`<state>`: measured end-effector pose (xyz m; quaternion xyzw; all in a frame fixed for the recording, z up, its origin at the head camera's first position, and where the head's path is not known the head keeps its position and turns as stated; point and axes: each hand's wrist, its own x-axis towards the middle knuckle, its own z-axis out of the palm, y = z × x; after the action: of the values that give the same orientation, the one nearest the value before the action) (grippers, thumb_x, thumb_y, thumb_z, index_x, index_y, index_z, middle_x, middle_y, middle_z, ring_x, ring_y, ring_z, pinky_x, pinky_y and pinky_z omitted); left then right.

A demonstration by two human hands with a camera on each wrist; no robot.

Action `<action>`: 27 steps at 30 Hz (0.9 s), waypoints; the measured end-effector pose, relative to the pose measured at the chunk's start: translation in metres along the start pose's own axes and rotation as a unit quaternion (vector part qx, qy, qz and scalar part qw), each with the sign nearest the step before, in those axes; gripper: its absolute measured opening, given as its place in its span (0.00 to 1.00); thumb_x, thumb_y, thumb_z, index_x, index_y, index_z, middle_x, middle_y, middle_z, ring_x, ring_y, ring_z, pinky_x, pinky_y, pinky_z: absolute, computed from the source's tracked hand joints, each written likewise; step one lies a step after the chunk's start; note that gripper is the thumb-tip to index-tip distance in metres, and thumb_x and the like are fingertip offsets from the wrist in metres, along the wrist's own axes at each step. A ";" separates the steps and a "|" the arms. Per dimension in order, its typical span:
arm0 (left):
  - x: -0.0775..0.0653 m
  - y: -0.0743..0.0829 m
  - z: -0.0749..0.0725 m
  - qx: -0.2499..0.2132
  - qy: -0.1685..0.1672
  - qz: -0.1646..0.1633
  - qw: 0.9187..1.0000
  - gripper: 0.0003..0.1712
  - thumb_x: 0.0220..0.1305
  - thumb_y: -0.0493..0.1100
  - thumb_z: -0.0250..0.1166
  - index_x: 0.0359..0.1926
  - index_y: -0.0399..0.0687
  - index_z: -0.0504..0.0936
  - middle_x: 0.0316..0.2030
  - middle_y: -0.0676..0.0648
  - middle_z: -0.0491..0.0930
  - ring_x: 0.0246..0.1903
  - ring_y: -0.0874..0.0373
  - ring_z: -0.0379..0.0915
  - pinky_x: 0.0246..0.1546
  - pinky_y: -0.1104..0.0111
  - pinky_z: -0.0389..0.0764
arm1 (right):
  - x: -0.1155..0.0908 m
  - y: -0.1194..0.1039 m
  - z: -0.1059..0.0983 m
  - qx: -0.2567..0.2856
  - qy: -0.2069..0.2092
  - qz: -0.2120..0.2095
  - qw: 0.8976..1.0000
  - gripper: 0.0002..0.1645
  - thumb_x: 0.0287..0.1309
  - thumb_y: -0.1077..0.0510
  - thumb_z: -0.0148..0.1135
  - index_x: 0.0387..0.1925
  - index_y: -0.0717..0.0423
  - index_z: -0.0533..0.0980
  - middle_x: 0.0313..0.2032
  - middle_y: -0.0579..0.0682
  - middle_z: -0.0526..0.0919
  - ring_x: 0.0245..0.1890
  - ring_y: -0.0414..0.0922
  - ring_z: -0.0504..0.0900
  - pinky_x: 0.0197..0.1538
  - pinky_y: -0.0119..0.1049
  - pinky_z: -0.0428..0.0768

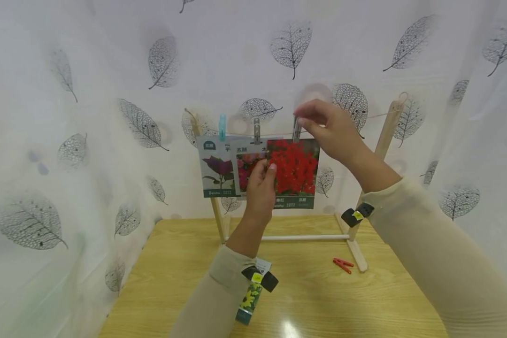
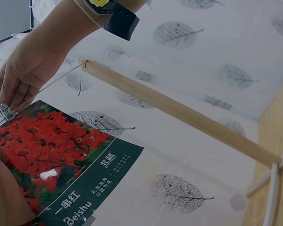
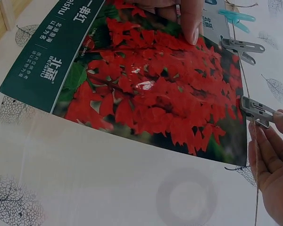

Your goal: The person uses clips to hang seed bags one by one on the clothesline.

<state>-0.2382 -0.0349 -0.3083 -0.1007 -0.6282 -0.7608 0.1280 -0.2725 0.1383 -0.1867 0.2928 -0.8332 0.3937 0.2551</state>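
My left hand (image 1: 258,195) pinches the left edge of a seed packet (image 1: 295,169) with red flowers on it, thumb in front. At the packet's top edge my right hand (image 1: 335,131) pinches a grey clothespin (image 1: 296,131) by its upper end. In the right wrist view that clothespin's jaws sit over the packet's edge at the string (image 3: 256,179). Left of it on the line hang a pink-flower packet (image 1: 242,169) under another grey clothespin (image 1: 257,130) and a purple-flower packet (image 1: 215,171) under a light blue clothespin (image 1: 222,126). My left hand partly hides the pink-flower packet.
The string runs between two wooden posts (image 1: 389,129) of a stand with a white crossbar (image 1: 306,237) low down. A red clothespin (image 1: 342,265) lies on the wooden table (image 1: 312,286). A yellow-flower packet (image 1: 249,300) lies partly under my left sleeve. A leaf-print curtain (image 1: 245,51) hangs behind.
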 end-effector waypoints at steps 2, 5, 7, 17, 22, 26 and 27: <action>0.000 0.001 0.001 0.001 0.002 0.003 1.000 0.08 0.79 0.47 0.52 0.47 0.49 0.73 0.35 0.56 0.64 0.40 0.61 0.61 0.44 0.67 0.67 | 0.000 0.000 0.000 0.000 -0.002 -0.001 1.000 0.13 0.70 0.57 0.61 0.52 0.54 0.81 0.51 0.53 0.87 0.55 0.50 0.85 0.61 0.48 0.79; 0.000 0.001 0.002 0.003 0.005 0.004 1.000 0.08 0.79 0.47 0.52 0.46 0.49 0.73 0.34 0.56 0.64 0.38 0.61 0.60 0.41 0.68 0.66 | -0.002 0.000 0.000 0.000 -0.006 -0.004 1.000 0.13 0.71 0.57 0.60 0.53 0.54 0.81 0.51 0.54 0.87 0.56 0.51 0.85 0.62 0.50 0.78; 0.000 0.002 0.002 0.003 0.006 0.005 1.000 0.08 0.79 0.47 0.52 0.46 0.49 0.73 0.33 0.56 0.64 0.38 0.61 0.60 0.40 0.68 0.66 | -0.002 -0.001 0.000 0.001 -0.010 -0.005 1.000 0.13 0.71 0.57 0.60 0.53 0.54 0.81 0.52 0.54 0.86 0.56 0.52 0.85 0.63 0.51 0.78; -0.001 0.003 0.003 -0.006 0.000 0.006 1.000 0.08 0.79 0.47 0.52 0.46 0.48 0.73 0.34 0.56 0.64 0.38 0.61 0.60 0.41 0.68 0.66 | -0.005 -0.002 -0.002 -0.019 -0.023 -0.011 1.000 0.14 0.73 0.55 0.58 0.54 0.53 0.81 0.54 0.54 0.86 0.57 0.55 0.84 0.64 0.55 0.76; -0.001 0.005 0.003 -0.017 -0.007 0.013 1.000 0.07 0.80 0.46 0.51 0.43 0.50 0.71 0.32 0.55 0.61 0.37 0.61 0.58 0.39 0.68 0.63 | -0.005 0.000 -0.003 -0.041 -0.027 -0.018 0.999 0.16 0.73 0.54 0.57 0.57 0.52 0.80 0.57 0.53 0.85 0.58 0.56 0.84 0.64 0.56 0.77; -0.001 0.005 0.003 -0.017 -0.006 0.017 1.000 0.07 0.79 0.45 0.51 0.41 0.50 0.70 0.32 0.55 0.61 0.35 0.61 0.57 0.38 0.69 0.63 | -0.006 0.000 -0.003 -0.055 -0.026 -0.023 0.998 0.18 0.74 0.53 0.56 0.60 0.52 0.79 0.59 0.53 0.84 0.59 0.56 0.83 0.63 0.56 0.77; -0.001 0.005 0.003 -0.018 -0.004 0.017 1.000 0.07 0.79 0.45 0.51 0.41 0.50 0.70 0.31 0.55 0.61 0.35 0.61 0.58 0.38 0.69 0.63 | -0.006 0.000 -0.003 -0.059 -0.026 -0.024 0.998 0.19 0.74 0.52 0.55 0.60 0.52 0.79 0.59 0.53 0.84 0.59 0.56 0.83 0.63 0.56 0.76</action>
<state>-0.2358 -0.0324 -0.3033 -0.1169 -0.6136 -0.7690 0.1361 -0.2678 0.1420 -0.1890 0.3072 -0.8539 0.3303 0.2595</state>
